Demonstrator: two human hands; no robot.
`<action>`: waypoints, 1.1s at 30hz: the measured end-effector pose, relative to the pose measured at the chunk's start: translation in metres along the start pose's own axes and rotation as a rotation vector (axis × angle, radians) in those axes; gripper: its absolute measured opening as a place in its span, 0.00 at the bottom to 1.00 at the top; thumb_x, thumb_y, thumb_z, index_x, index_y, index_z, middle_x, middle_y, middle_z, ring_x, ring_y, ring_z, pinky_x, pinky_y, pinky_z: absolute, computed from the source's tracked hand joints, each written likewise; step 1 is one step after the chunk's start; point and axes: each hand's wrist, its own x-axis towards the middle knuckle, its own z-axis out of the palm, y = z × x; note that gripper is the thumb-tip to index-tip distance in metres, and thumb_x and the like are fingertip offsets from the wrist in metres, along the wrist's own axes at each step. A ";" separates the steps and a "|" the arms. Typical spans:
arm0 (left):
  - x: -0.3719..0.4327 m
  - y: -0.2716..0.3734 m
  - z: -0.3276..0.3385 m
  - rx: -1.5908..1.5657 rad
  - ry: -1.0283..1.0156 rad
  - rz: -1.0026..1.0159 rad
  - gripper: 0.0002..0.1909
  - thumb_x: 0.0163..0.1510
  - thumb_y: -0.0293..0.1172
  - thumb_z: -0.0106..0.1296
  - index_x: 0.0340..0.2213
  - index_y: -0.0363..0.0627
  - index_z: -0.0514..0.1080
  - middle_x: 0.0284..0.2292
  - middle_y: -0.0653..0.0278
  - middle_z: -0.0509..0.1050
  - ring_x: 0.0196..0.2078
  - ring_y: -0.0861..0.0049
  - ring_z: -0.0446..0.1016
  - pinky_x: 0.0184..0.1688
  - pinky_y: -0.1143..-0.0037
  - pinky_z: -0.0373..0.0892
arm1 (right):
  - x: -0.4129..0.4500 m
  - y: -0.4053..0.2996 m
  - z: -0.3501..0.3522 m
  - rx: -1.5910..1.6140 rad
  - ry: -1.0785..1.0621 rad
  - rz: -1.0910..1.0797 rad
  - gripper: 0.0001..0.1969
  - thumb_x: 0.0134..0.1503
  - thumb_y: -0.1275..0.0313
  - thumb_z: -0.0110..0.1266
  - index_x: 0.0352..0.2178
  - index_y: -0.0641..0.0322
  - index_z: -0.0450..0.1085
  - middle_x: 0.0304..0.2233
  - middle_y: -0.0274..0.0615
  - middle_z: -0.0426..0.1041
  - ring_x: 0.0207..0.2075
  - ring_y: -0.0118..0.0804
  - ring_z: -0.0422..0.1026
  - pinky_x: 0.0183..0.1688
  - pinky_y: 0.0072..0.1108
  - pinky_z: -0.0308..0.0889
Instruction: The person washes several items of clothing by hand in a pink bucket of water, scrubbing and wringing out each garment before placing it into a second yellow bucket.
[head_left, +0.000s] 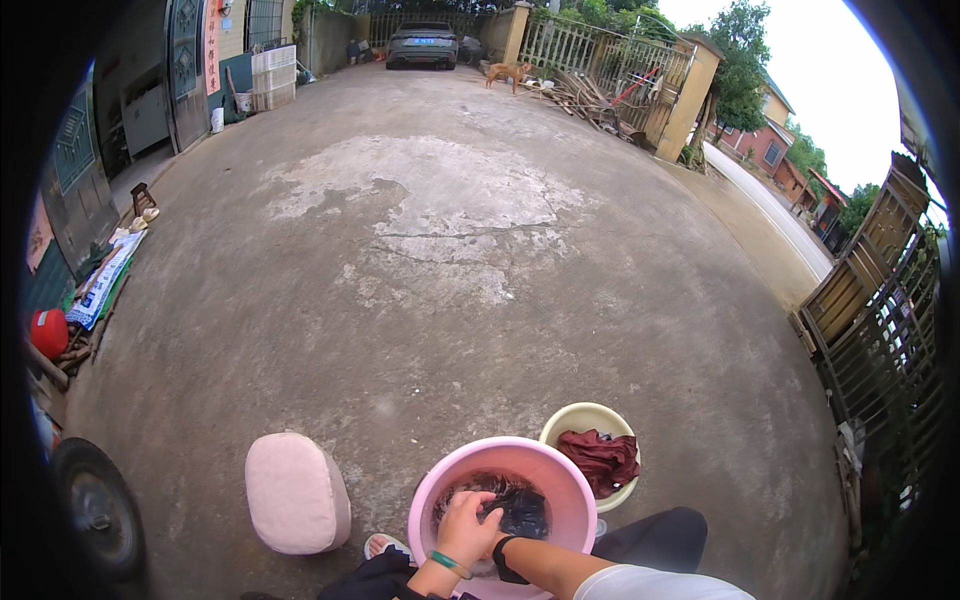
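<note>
A pink plastic basin (576, 487) stands before me, with dark wet cloth (523, 511) lying in its water. My left hand (463, 525), a green bangle at its wrist, is over the near left part of the basin. Its thumb and fingers are curved and apart, with nothing visible between them. My right hand (491, 541) reaches down into the basin beneath a black wristband, mostly hidden behind the left, so its grip cannot be made out. Behind the basin to the right, a pale yellow basin (574, 412) holds maroon cloth (600, 459).
A pink padded stool (292, 491) stands left of the basin, and a wheel (97, 510) is farther left. Cracked concrete (450, 322) stretches ahead to a brown dog (508, 73) and a parked car (422, 45). A metal gate (877, 300) borders the right.
</note>
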 end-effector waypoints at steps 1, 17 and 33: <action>0.001 0.003 0.003 0.001 -0.004 -0.001 0.13 0.42 0.31 0.54 0.34 0.44 0.69 0.33 0.60 0.66 0.32 0.74 0.69 0.33 0.78 0.68 | 0.003 0.007 0.003 0.044 0.003 -0.013 0.25 0.50 0.63 0.41 0.52 0.46 0.52 0.55 0.46 0.47 0.57 0.47 0.42 0.53 0.41 0.47; 0.009 -0.013 0.003 0.009 -0.002 0.039 0.12 0.42 0.27 0.53 0.32 0.41 0.69 0.31 0.60 0.68 0.31 0.74 0.69 0.34 0.77 0.67 | -0.111 0.043 -0.080 0.946 0.292 -0.065 0.17 0.51 0.68 0.43 0.44 0.53 0.62 0.25 0.45 0.70 0.19 0.34 0.71 0.20 0.21 0.69; 0.001 -0.014 -0.002 -0.086 -0.424 0.180 0.48 0.23 0.34 0.67 0.47 0.38 0.55 0.46 0.53 0.62 0.50 0.64 0.61 0.52 0.72 0.56 | -0.385 -0.013 -0.199 1.523 0.919 -0.848 0.11 0.54 0.76 0.44 0.40 0.64 0.61 0.35 0.34 0.64 0.34 0.22 0.65 0.36 0.16 0.67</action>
